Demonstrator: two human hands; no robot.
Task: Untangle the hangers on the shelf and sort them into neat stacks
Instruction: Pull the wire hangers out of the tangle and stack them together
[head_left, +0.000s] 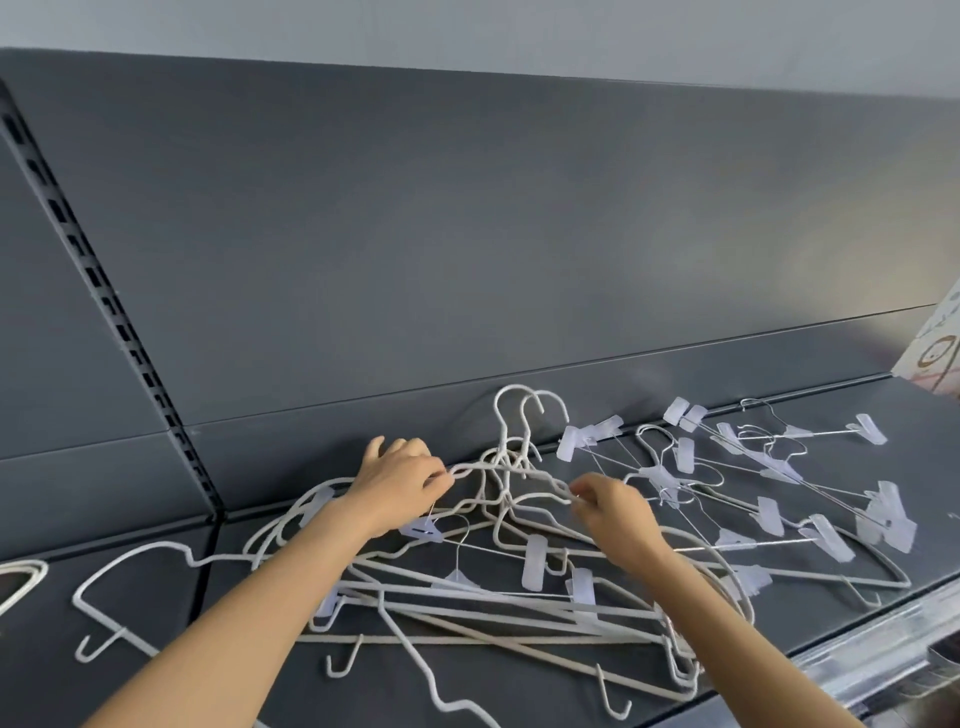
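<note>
**Present state.** The left grip (402, 483) pinches one shoulder of the topmost white hangers (498, 467). The right grip (618, 506) pinches the opposite shoulder. Both are clenched on thin wire, thumb against fingertips. The hooks (522, 410) stand between the two grips and just beyond them, against the back wall of the shelf (924, 441). The rest of the tangle lies on the shelf, beneath the grips and nearer to us.

**Step in hand, as we judge it.** We are freeing the top white hangers from the pile.

1. We raise both grips evenly, so that the frame rides level and drags nothing beneath it.
2. We watch the clip hangers (769, 467). They spread outward of the right grip, and some lie under both wrists. Their clips will probably catch on wire.
3. If the frame resists, we lower it and turn it about the hooks rather than pull.
4. We set it down outward of the left grip, near the single hanger (156, 545) lying there, with all hooks facing one way.
</note>
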